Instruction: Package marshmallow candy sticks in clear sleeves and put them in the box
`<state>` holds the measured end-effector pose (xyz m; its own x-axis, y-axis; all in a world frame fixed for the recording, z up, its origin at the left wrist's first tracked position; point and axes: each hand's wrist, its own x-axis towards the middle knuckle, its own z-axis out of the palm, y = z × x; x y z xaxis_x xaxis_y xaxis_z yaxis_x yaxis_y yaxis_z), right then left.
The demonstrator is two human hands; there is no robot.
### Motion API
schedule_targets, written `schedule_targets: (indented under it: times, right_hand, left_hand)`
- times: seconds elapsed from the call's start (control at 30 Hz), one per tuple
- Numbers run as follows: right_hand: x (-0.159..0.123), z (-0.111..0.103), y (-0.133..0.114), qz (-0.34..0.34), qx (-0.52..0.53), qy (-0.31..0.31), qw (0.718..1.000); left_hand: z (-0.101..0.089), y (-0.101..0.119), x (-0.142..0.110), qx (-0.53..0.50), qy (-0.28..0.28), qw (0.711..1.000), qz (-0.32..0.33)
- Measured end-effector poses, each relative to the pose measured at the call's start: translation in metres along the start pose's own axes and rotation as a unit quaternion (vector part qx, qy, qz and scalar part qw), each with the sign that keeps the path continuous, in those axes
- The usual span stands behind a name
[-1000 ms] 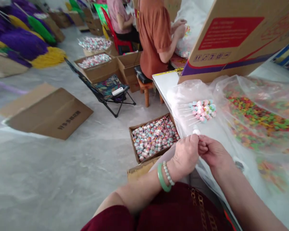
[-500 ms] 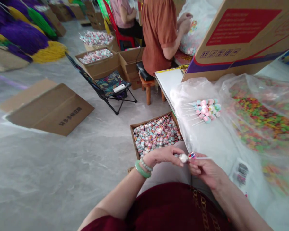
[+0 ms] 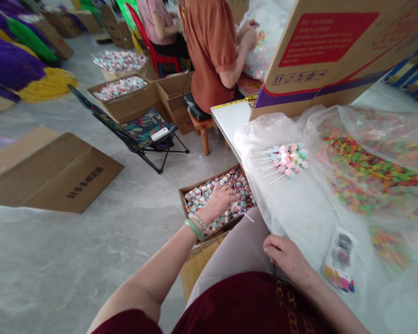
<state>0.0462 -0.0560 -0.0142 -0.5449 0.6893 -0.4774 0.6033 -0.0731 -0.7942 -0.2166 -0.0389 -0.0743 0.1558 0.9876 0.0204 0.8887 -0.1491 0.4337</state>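
My left hand (image 3: 220, 202), with a green bangle and a beaded bracelet at its wrist, is over a cardboard box (image 3: 183, 204) filled with wrapped marshmallow lollipops (image 3: 204, 194). Its fingers are loosely stretched out and apart. Just below the fingertips lies one wrapped marshmallow lollipop, its white stick (image 3: 249, 217) poking over the box's near side. By the table edge, above my lap, my right hand (image 3: 281, 250) is closed with its fingers curled; nothing shows in it. Several unwrapped pink, blue and white marshmallow lollipops (image 3: 289, 160) lie bunched on the plastic-covered table (image 3: 292, 204).
A clear bag of colourful candies (image 3: 376, 160) and a printed packet (image 3: 339, 262) lie on the table; a large carton (image 3: 320, 55) stands behind. A folding chair (image 3: 146, 130), a cardboard box (image 3: 62, 174) and a seated person in orange (image 3: 211, 55) are further left.
My left hand has moved from beside my right hand to over the box, and the wrapped marshmallow lollipop is now there. My right hand has let go of its stick and closed.
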Motion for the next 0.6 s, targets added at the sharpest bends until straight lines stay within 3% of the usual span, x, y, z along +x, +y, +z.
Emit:
schedule_targets:
  times: [0.07, 0.17, 0.3, 0.4, 0.5, 0.6]
  right_hand:
    - [-0.005, 0.001, 0.01, 0.057, 0.066, -0.039, 0.995]
    - [-0.011, 0.003, 0.019, 0.094, 0.102, -0.02, 0.99]
    - [-0.016, 0.0, 0.018, 0.112, 0.109, 0.0, 0.988]
    - [-0.019, -0.009, 0.016, 0.112, 0.128, 0.014, 0.985]
    - [-0.021, -0.019, 0.016, 0.112, 0.137, 0.015, 0.984]
    - [-0.025, -0.03, 0.016, 0.113, 0.126, 0.023, 0.985]
  left_hand:
    - [0.014, -0.02, 0.023, 0.046, 0.015, 0.999, 0.025]
    - [0.031, -0.042, 0.057, 0.065, 0.013, 0.997, 0.037]
    - [0.054, -0.057, 0.083, 0.084, 0.019, 0.996, -0.029]
    - [0.081, -0.055, 0.077, 0.079, 0.011, 0.993, -0.084]
    - [0.108, -0.042, 0.061, 0.057, -0.016, 0.994, -0.094]
    - [0.123, -0.029, 0.05, 0.034, -0.003, 0.992, -0.119]
